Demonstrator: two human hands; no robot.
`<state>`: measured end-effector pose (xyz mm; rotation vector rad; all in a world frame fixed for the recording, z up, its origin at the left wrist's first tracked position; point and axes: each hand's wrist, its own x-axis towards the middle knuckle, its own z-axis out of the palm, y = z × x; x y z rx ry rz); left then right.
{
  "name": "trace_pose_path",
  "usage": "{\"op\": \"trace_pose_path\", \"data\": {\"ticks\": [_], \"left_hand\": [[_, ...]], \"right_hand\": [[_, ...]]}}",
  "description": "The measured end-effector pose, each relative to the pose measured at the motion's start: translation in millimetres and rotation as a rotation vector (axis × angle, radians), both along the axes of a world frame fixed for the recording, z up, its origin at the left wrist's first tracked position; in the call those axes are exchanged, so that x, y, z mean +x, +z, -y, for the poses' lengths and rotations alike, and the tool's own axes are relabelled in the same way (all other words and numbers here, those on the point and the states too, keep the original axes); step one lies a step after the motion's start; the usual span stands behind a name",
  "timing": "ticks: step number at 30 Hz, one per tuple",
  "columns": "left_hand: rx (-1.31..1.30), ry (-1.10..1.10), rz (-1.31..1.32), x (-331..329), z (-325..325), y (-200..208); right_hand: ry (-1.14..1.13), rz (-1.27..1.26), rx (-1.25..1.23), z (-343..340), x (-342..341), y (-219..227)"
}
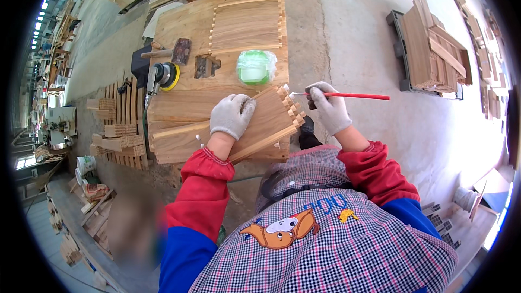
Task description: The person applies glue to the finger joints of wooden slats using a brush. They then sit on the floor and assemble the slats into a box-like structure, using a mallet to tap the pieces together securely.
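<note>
My left hand [233, 115], in a pale work glove, is closed on a wooden board [267, 113] at the table's near right corner. Dovetail-like notches run along the board's right end, with white stuff like glue on some of them. A slim brush with a red handle [358, 96] is pinched in my gloved right hand [329, 107]. Its pale tip points left, close to the notched end. Just beyond the board stands a green and white tub [256, 67] wrapped in clear plastic. Farther back lies a second panel with notched ends [245, 25].
A round sander with a yellow pad [169, 76] sits at the wooden table's [179, 95] left edge, by a dark brown block [182, 51]. Stacked wood strips [122, 137] lie to the left. More boards [434, 49] stand on a pallet at right. A blurred person [135, 228] is lower left.
</note>
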<state>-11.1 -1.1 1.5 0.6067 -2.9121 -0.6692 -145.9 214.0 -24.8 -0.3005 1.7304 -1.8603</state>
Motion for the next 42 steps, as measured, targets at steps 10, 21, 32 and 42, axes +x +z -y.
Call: {"op": "trace_pose_path", "data": {"ticks": [10,21,32,42], "left_hand": [[0.002,-0.002,-0.003,-0.6,-0.4,0.4],[-0.002,0.003,0.007,-1.1,-1.1,1.8],[0.009,0.003,-0.003,-1.0,-0.9,0.6],[0.002,0.008,0.008,-0.7,-1.2,1.6]], "right_hand": [[-0.028,0.136,-0.108,-8.9,-3.9,-6.8],[-0.026,0.067,0.063,-10.1,9.7,13.9],[-0.041,-0.008,0.026,-2.3,9.6,14.9],[-0.044,-0.036,0.104,-19.7,11.5,1.0]]}}
